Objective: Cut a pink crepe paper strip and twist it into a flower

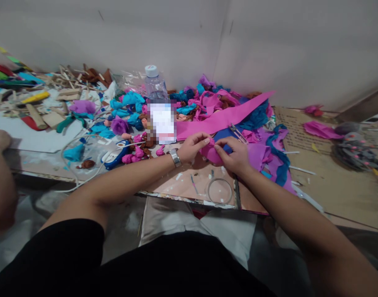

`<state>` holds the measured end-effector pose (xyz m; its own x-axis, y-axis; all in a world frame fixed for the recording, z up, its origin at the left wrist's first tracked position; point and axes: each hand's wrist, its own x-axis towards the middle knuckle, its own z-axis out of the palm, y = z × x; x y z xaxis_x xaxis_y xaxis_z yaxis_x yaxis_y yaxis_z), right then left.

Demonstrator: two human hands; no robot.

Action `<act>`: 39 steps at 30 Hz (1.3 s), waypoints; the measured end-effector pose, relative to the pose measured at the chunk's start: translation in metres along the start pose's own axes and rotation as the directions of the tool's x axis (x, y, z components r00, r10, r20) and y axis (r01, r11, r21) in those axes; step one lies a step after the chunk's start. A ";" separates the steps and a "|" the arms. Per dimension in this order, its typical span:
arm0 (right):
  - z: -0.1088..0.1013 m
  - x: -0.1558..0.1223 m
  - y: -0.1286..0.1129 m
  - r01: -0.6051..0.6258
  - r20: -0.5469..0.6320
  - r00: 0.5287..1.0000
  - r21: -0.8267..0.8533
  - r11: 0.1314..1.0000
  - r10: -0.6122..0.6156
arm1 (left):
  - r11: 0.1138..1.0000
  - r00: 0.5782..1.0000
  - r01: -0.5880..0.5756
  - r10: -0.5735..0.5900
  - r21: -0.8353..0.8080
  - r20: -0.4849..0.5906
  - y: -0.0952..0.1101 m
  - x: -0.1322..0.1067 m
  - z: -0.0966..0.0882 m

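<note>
Both of my hands pinch a small piece of pink crepe paper above the front of the worktable. My left hand, with a metal watch on the wrist, grips its upper left part. On the right side of the piece, my right hand has thumb and fingers closed on it. Just behind the hands lies a long pink crepe paper strip. Scissors rest near the strip's right part, by my right hand. A ring of thin wire lies on the table below my hands.
A clear bottle and a lit phone stand behind my left hand. Crumpled coloured paper spreads along the wall. At left are wood scraps and another person's arm. Cardboard covers the right side.
</note>
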<state>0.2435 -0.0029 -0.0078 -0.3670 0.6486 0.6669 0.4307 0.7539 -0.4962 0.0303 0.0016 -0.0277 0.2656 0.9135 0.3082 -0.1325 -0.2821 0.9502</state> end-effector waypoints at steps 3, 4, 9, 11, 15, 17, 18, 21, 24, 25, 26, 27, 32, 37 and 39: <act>0.001 -0.001 0.001 -0.011 0.028 1.000 0.010 1.000 0.010 | 1.000 1.000 -0.005 0.005 0.020 0.026 -0.001 0.001 -0.002; 0.001 -0.002 0.001 -0.015 0.033 0.999 0.010 1.000 0.014 | 0.999 0.999 -0.010 0.009 0.032 0.033 -0.001 0.001 -0.002; 0.002 -0.002 0.001 -0.023 0.040 0.999 0.004 1.000 0.022 | 0.993 0.999 -0.045 0.041 0.108 0.033 -0.004 0.000 -0.003; 0.002 -0.002 0.002 -0.028 0.035 0.999 -0.004 1.000 0.029 | 0.986 0.998 -0.063 0.060 0.153 0.024 -0.003 -0.001 -0.001; 0.002 -0.001 0.003 -0.045 0.025 0.999 -0.025 0.999 0.046 | 0.970 0.995 -0.097 0.093 0.224 0.032 0.000 -0.004 0.003; 0.003 -0.001 0.003 -0.056 0.031 0.998 -0.041 0.998 0.057 | 0.963 0.993 -0.114 0.108 0.243 0.039 0.001 -0.005 0.004; 0.003 -0.001 0.002 -0.058 0.036 0.998 -0.046 0.997 0.060 | 0.962 0.993 -0.119 0.113 0.247 0.037 0.001 -0.005 0.004; 0.003 -0.001 0.001 -0.048 0.045 0.998 -0.035 0.998 0.050 | 0.963 0.994 -0.105 0.106 0.247 0.007 0.000 -0.005 0.004; 0.002 -0.001 0.000 -0.033 0.041 0.999 -0.013 0.999 0.033 | 0.970 0.996 -0.081 0.086 0.227 -0.013 0.000 -0.005 0.004; 0.001 -0.001 0.000 -0.030 0.041 0.999 -0.013 0.999 0.030 | 0.973 0.997 -0.077 0.081 0.216 -0.011 0.001 -0.005 0.004; 0.001 -0.001 0.000 -0.026 0.044 0.999 -0.015 1.000 0.027 | 0.976 0.997 -0.075 0.078 0.204 -0.006 0.002 -0.005 0.005; 0.001 -0.001 -0.001 -0.020 0.047 0.999 -0.019 1.000 0.021 | 0.978 0.997 -0.075 0.076 0.195 0.001 0.002 -0.005 0.005; 0.000 0.000 -0.002 0.014 0.057 0.998 -0.030 0.999 -0.012 | 0.978 0.996 -0.092 0.093 0.187 0.005 0.007 -0.006 0.006; 0.001 0.000 -0.002 0.031 0.065 0.997 -0.035 0.999 -0.029 | 0.976 0.995 -0.102 0.099 0.195 0.025 0.007 -0.007 0.005; 0.001 0.000 -0.002 0.039 0.063 0.997 -0.038 0.999 -0.037 | 0.975 0.995 -0.100 0.096 0.200 0.028 0.006 -0.007 0.004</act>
<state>0.2424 -0.0045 -0.0076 -0.4341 0.6258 0.6480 0.4469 0.7742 -0.4482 0.0317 -0.0076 -0.0234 0.2784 0.8735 0.3993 0.0356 -0.4249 0.9046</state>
